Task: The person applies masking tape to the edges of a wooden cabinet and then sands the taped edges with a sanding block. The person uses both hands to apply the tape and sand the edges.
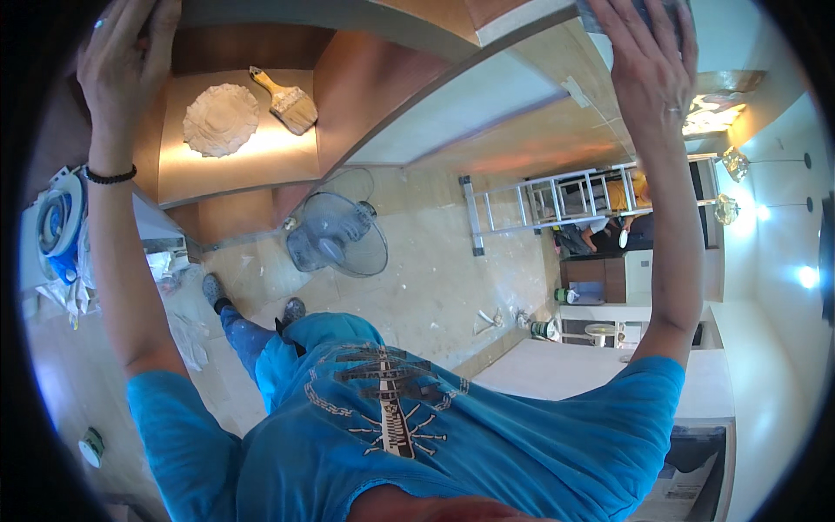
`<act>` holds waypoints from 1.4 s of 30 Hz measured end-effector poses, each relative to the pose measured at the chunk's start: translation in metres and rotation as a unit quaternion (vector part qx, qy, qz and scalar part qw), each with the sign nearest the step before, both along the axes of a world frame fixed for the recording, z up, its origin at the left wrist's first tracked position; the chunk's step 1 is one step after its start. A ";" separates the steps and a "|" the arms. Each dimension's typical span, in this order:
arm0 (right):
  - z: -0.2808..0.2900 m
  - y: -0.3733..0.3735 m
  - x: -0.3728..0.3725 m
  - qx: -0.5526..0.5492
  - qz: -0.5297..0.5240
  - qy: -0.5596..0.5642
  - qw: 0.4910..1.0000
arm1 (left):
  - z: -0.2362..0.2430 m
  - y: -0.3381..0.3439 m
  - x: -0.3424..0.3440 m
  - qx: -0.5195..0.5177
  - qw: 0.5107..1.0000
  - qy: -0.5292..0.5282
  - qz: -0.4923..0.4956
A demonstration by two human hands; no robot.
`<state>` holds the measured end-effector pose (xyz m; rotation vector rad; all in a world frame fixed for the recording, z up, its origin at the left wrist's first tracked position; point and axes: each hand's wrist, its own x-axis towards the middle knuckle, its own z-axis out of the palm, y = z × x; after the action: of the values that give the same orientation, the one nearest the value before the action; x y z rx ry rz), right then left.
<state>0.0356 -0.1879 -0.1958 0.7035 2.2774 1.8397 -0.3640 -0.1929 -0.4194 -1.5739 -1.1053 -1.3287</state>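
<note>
Both my arms reach up and away from me. My left hand, with a black bead bracelet on its wrist, lies with its fingers stretched against a dark brown surface at the top left and holds nothing. My right hand is spread flat over a grey pad and presses it against a pale panel at the top edge. The pad is mostly hidden under the palm. Near my left hand, a wooden shelf carries a round white cake of plaster and a wide paint brush.
Below me, a standing fan and an aluminium ladder are on the dusty tiled floor. My shoes show under my blue shirt. A person in yellow is by cabinets at the right. Bags and a blue-white reel are at the left.
</note>
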 end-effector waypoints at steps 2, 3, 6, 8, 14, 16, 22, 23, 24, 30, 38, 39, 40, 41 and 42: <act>-0.028 0.016 0.026 -0.068 0.026 -0.034 0.997 | -0.002 -0.002 -0.004 -0.042 0.999 0.015 0.020; -0.037 0.023 0.019 -0.102 0.051 -0.050 0.992 | -0.005 -0.003 -0.009 -0.042 0.998 0.017 0.032; 0.002 0.006 -0.025 -0.004 0.051 -0.058 0.997 | 0.002 -0.027 -0.028 -0.049 0.998 -0.006 0.030; -0.015 0.022 -0.028 0.026 0.083 -0.012 0.996 | -0.006 -0.045 -0.037 -0.049 0.996 0.016 0.071; -0.063 0.027 0.141 -0.187 0.063 0.059 0.979 | 0.032 -0.062 0.023 0.032 0.999 -0.033 0.002; -0.066 -0.004 0.126 -0.147 0.189 0.039 0.970 | 0.042 -0.080 0.040 0.070 0.997 -0.022 -0.005; -0.245 -0.126 0.107 -0.598 -0.309 0.484 0.559 | -0.014 -0.230 0.035 -0.131 0.976 -0.152 0.082; -0.293 -0.143 0.123 -0.648 -0.166 0.524 0.528 | -0.031 -0.257 0.015 -0.101 0.969 -0.205 0.090; -0.341 -0.124 0.132 -0.709 0.016 0.508 0.489 | -0.043 -0.312 0.002 -0.068 0.942 -0.282 0.172; -0.359 -0.165 0.096 -0.767 0.017 0.420 0.484 | -0.033 -0.476 -0.060 0.121 0.791 -0.542 0.258; -0.360 -0.135 0.056 -0.773 0.072 0.477 0.412 | -0.176 -0.357 0.107 -0.351 0.716 -0.603 -0.002; -0.358 -0.135 0.048 -0.770 0.081 0.502 0.387 | -0.142 -0.338 0.139 -0.413 0.725 -0.551 -0.019; -0.351 -0.132 0.042 -0.768 0.089 0.519 0.364 | -0.143 -0.322 0.165 -0.417 0.729 -0.537 -0.081; -0.342 -0.134 0.032 -0.778 0.071 0.525 0.336 | -0.132 -0.308 0.180 -0.461 0.711 -0.509 -0.152; -0.330 -0.140 0.018 -0.787 0.053 0.533 0.307 | -0.119 -0.295 0.192 -0.502 0.687 -0.475 -0.224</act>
<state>0.0534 -0.3280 -0.5261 1.1316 2.8130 -1.9552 -0.1716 -0.4881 -0.5384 -1.9696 -2.5460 -2.1870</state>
